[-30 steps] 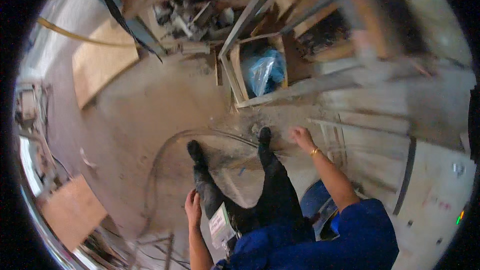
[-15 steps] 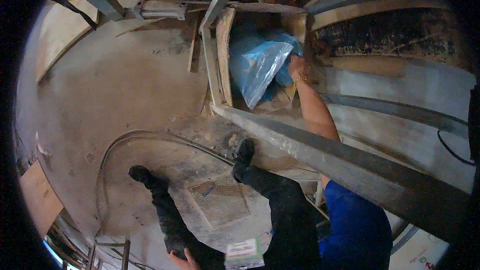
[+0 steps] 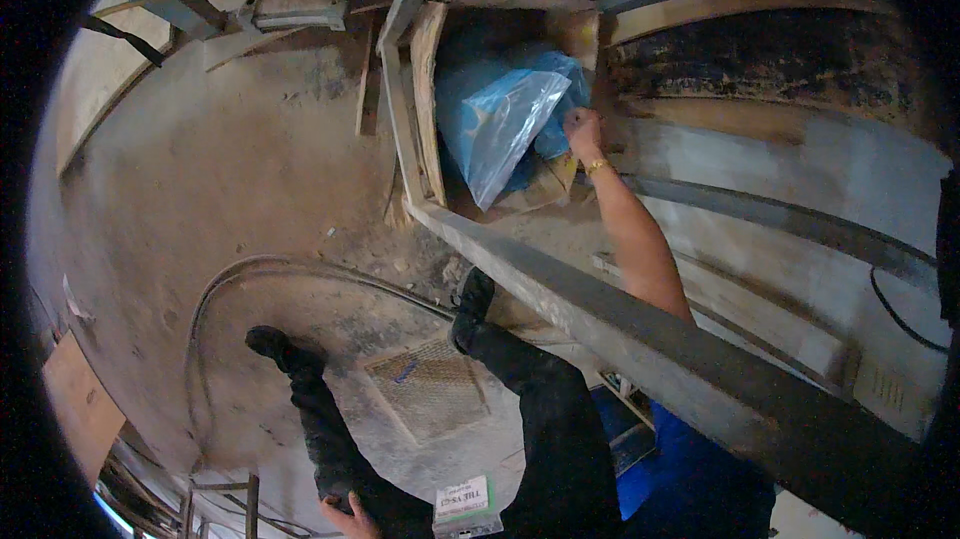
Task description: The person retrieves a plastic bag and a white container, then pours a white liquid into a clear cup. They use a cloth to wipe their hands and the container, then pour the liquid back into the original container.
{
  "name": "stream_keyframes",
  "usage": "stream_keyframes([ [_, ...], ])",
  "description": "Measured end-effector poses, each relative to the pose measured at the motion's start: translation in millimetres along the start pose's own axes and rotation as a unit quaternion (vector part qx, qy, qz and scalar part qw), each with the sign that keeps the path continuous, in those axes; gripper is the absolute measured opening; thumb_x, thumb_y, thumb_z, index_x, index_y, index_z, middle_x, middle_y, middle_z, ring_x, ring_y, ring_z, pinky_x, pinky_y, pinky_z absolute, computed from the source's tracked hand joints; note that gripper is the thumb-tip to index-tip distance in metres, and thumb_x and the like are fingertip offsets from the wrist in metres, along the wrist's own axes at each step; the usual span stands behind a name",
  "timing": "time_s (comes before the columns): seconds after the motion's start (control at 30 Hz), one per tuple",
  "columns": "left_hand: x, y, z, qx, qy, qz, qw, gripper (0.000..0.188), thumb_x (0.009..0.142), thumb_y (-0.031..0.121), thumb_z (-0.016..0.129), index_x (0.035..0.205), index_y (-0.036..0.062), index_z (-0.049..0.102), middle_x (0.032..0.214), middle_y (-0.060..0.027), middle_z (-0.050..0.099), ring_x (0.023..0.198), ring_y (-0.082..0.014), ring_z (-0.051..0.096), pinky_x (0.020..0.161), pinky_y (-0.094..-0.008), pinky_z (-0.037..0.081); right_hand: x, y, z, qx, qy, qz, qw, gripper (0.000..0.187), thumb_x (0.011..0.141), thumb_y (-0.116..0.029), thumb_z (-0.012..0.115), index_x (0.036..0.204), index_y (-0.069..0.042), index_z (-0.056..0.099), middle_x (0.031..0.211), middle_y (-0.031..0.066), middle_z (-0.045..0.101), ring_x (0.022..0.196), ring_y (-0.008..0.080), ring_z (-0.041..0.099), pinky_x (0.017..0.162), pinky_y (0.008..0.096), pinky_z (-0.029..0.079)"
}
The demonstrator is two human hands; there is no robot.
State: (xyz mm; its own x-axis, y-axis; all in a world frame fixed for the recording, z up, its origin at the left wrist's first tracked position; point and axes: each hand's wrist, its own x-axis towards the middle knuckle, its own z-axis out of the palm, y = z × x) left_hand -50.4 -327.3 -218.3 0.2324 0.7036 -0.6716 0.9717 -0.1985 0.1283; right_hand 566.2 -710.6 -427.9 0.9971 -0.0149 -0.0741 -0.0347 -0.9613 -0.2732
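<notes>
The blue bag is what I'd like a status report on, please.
Right hand at edge of blue bag, grip unclear; left hand by left knee. Bag crumpled inside box. Grey beam crosses over right arm.

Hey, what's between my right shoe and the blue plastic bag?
In the head view, a long grey beam slants across between your right shoe and the blue plastic bag.

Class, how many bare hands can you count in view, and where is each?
2: the right hand is at the blue bag's right edge; the left hand is at the left knee, partly cut off by the picture's lower edge.
</notes>
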Motion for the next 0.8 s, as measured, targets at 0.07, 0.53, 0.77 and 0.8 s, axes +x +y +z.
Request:
stream_keyframes([
  [0.07,6,-7,10,-0.043,-0.015,-0.008,0.999,0.062,0.083,0.036,0.06,0.125,-0.0038,0.038,0.123,-0.0233,0.044,0.114,-0.0349,0.042,0.097,-0.0401,0.032,17,6,1,-0.054,0.027,-0.054,0.997,0.024,0.081,-0.017,0.057,0.095,0.001,0.062,0.083,0.0183,0.064,0.069,0.0254,0.063,0.063,0.0355,0.047],
  [0.53,15,-2,9,0.001,0.003,0.014,1.0,0.059,0.084,0.031,0.06,0.124,-0.0046,0.037,0.121,-0.0219,0.045,0.112,-0.0343,0.042,0.097,-0.0392,0.031,-87,4,75,0.024,-0.006,-0.097,0.995,0.037,0.079,-0.024,0.061,0.108,-0.001,0.055,0.109,0.0165,0.058,0.103,0.0333,0.054,0.087,0.038,0.043],
  [0.77,14,-17,-13,0.054,-0.001,0.019,0.998,0.056,0.084,0.032,0.06,0.12,-0.0056,0.039,0.115,-0.0206,0.047,0.106,-0.0332,0.044,0.094,-0.0386,0.033,-98,-32,45,0.122,-0.007,0.134,0.983,0.033,0.077,-0.02,0.053,0.101,0.002,0.059,0.082,0.0186,0.063,0.08,0.0316,0.06,0.077,0.0396,0.046],
  [0.8,9,-14,-20,0.049,-0.015,0.005,0.999,0.055,0.084,0.032,0.06,0.119,-0.0057,0.04,0.114,-0.0205,0.047,0.105,-0.0331,0.044,0.093,-0.0386,0.033,-105,-40,40,0.178,0.009,0.118,0.977,0.035,0.076,-0.02,0.052,0.102,0.002,0.059,0.081,0.0181,0.062,0.078,0.0309,0.06,0.076,0.0393,0.046],
])
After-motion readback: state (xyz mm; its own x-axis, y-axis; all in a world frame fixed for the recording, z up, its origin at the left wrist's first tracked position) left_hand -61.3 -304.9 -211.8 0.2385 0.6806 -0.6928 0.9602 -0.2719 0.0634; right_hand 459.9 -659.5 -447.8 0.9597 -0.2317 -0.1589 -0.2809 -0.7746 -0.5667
